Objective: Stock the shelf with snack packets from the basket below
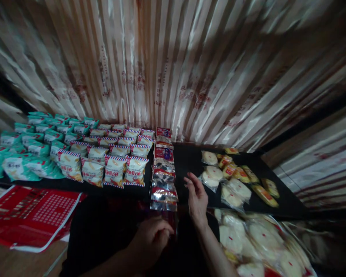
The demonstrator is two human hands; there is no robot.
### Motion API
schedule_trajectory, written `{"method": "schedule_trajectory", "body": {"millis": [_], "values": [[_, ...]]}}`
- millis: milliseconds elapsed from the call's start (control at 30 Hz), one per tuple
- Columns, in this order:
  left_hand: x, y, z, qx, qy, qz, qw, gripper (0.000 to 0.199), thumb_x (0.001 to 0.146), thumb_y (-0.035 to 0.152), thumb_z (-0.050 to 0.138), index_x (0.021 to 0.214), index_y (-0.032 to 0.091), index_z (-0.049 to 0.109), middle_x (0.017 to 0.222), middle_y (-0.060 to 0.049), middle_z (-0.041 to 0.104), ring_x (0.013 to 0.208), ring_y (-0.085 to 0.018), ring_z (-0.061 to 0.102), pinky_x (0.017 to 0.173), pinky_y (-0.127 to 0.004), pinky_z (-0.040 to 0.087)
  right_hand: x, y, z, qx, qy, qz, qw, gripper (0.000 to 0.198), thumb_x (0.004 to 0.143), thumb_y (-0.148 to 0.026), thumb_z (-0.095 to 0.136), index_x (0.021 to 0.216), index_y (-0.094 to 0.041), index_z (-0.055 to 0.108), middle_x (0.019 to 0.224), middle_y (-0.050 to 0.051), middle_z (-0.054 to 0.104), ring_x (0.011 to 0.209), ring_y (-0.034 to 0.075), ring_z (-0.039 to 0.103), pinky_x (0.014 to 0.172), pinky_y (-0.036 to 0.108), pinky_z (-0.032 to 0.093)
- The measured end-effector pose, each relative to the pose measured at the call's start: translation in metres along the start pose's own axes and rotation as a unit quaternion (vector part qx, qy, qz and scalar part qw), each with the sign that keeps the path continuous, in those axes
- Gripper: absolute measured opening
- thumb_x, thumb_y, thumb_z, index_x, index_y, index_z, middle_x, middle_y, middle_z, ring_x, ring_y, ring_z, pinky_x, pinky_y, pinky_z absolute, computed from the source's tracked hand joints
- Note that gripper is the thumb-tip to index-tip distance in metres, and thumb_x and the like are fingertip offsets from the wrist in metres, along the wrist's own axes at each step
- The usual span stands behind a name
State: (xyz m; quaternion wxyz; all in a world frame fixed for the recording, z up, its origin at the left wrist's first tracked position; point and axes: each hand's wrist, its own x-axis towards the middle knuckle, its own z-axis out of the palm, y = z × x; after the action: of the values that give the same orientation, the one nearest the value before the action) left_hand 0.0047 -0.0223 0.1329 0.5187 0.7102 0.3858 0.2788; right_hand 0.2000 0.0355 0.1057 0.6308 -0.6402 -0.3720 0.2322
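The red and silver packets (pixel 163 169) lie in a single overlapping row on the black table (pixel 186 161), the row's long axis running straight away from the person, from the front edge back towards the draped plastic sheeting (pixel 161 73). The nearer packets show mostly shiny silver; the two farthest show red printed faces.

The right hand (pixel 198 198) is held just to the right of the row, its fingers (pixel 192 184) parted and slightly bent, pointing away from the body and gripping nothing. The left hand (pixel 152 236) is below the row's near end, its fingers curled inward; in this dim light I cannot tell whether they hold anything.

Left of the row stand white snack bags (pixel 114 171) with striped tops, then green bags (pixel 20 165). To the right lie clear-wrapped pale rounds (pixel 212 176) and yellow packets (pixel 264 195).
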Motion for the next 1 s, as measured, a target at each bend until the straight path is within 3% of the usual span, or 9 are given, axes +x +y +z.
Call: {"method": "schedule_trajectory", "body": {"millis": [133,200,267,367,533,600,667,867,1000], "values": [[-0.04,-0.046,-0.003,0.047,-0.071,-0.171,0.982,0.025,0.081,0.018,0.042,0.074,0.015,0.066,0.077,-0.003,0.07,0.074,-0.015,0.062,0.066,-0.02,0.041,-0.063,-0.007,-0.03,0.0,-0.007,0.027,1.0,0.036,0.081,-0.041,0.058,0.109,-0.018,0.063,0.094,0.008,0.069,0.069,0.015,0.062,0.065,0.027,0.049],[-0.051,-0.071,-0.006,0.098,-0.077,-0.256,0.959,0.025,0.084,0.021,0.043,0.076,0.015,0.066,0.08,-0.004,0.069,0.078,-0.016,0.062,0.066,-0.021,0.04,-0.097,-0.003,-0.035,-0.012,-0.058,0.048,0.997,0.031,0.081,-0.042,0.057,0.097,-0.017,0.067,0.078,0.005,0.069,0.063,0.015,0.061,0.06,0.026,0.049],[-0.056,-0.092,-0.007,0.131,-0.078,-0.315,0.937,0.025,0.085,0.022,0.045,0.072,0.014,0.065,0.078,-0.005,0.069,0.079,-0.019,0.062,0.066,-0.023,0.039,-0.127,0.006,-0.029,-0.029,-0.151,0.08,0.985,0.031,0.083,-0.044,0.054,0.09,-0.018,0.069,0.069,0.004,0.068,0.059,0.015,0.061,0.057,0.025,0.049],[-0.052,-0.121,-0.005,0.125,-0.065,-0.358,0.923,0.022,0.085,0.022,0.05,0.068,0.015,0.064,0.079,-0.006,0.068,0.082,-0.021,0.063,0.068,-0.025,0.039,-0.158,0.026,-0.005,-0.078,-0.353,0.118,0.925,0.032,0.082,-0.042,0.054,0.094,-0.018,0.071,0.077,0.006,0.072,0.066,0.018,0.065,0.062,0.027,0.052],[-0.028,-0.165,0.001,0.059,-0.002,-0.428,0.902,0.014,0.088,0.024,0.054,0.089,0.015,0.063,0.096,-0.005,0.066,0.093,-0.019,0.061,0.082,-0.031,0.046,-0.166,0.066,0.04,-0.268,-0.468,0.069,0.839,0.032,0.083,-0.017,0.045,0.105,-0.017,0.068,0.105,0.009,0.07,0.099,0.02,0.064,0.088,0.03,0.046],[-0.019,-0.181,0.001,0.022,0.026,-0.461,0.887,0.023,0.089,0.031,0.055,0.103,0.014,0.06,0.106,-0.006,0.062,0.095,-0.019,0.06,0.083,-0.038,0.049,-0.162,0.079,0.052,-0.323,-0.487,0.065,0.809,0.033,0.082,-0.013,0.047,0.108,-0.015,0.067,0.111,0.01,0.068,0.104,0.02,0.062,0.092,0.028,0.044],[-0.013,-0.195,0.001,-0.019,0.05,-0.491,0.869,0.03,0.088,0.034,0.056,0.111,0.015,0.057,0.112,-0.007,0.059,0.098,-0.021,0.059,0.083,-0.041,0.051,-0.16,0.091,0.059,-0.347,-0.489,0.069,0.798,0.033,0.08,-0.012,0.05,0.108,-0.014,0.067,0.112,0.012,0.067,0.105,0.021,0.061,0.092,0.028,0.043],[-0.01,-0.217,0.01,-0.146,0.096,-0.556,0.813,0.033,0.089,0.034,0.055,0.116,0.016,0.054,0.115,-0.008,0.057,0.097,-0.02,0.059,0.082,-0.041,0.052,-0.155,0.122,0.063,-0.377,-0.479,0.07,0.79,0.036,0.078,-0.006,0.05,0.109,-0.01,0.066,0.115,0.015,0.065,0.109,0.021,0.059,0.094,0.025,0.042],[-0.007,-0.222,0.016,-0.197,0.114,-0.57,0.789,0.032,0.089,0.033,0.055,0.115,0.015,0.054,0.113,-0.008,0.058,0.095,-0.02,0.06,0.08,-0.039,0.052,-0.15,0.135,0.061,-0.391,-0.457,0.073,0.795,0.038,0.08,-0.007,0.046,0.114,-0.009,0.064,0.118,0.016,0.064,0.112,0.021,0.057,0.096,0.026,0.041]]}}
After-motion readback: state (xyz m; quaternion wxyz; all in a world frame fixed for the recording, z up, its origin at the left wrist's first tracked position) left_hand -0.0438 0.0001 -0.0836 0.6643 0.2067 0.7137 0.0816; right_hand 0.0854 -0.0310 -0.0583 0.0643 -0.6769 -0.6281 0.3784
